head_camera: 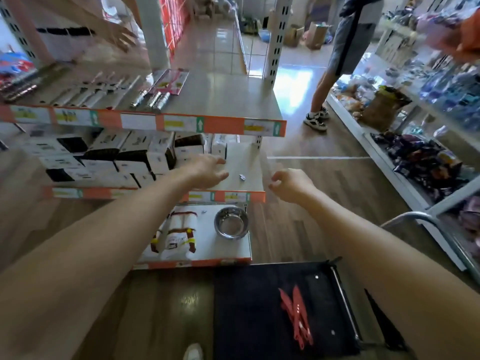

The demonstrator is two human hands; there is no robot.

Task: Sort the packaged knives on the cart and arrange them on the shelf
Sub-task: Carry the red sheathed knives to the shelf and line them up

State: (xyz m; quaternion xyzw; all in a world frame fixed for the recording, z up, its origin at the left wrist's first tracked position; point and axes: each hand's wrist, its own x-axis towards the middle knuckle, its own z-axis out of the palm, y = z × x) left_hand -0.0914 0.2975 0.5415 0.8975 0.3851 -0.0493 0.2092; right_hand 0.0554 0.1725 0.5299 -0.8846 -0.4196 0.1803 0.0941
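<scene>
Red-handled packaged knives [296, 315] lie on the black cart deck [249, 313] at the bottom, below my right forearm. More packaged knives [104, 92] and a pink knife pack [170, 81] lie on the top shelf [223, 100]. My left hand [207, 170] reaches over the middle shelf [241, 165], fingers spread, next to white and black boxes [109, 157]; it holds nothing. Just off that shelf's right end hovers my right hand [291, 185], its fingers loosely curled and apart, empty.
A steel bowl [231, 222] and a bagged item [176, 235] sit on the bottom shelf. A small grey piece [242, 176] lies on the middle shelf. A person [340, 61] stands in the aisle. Shelves of goods [420, 157] line the right. The cart handle [413, 216] rises at right.
</scene>
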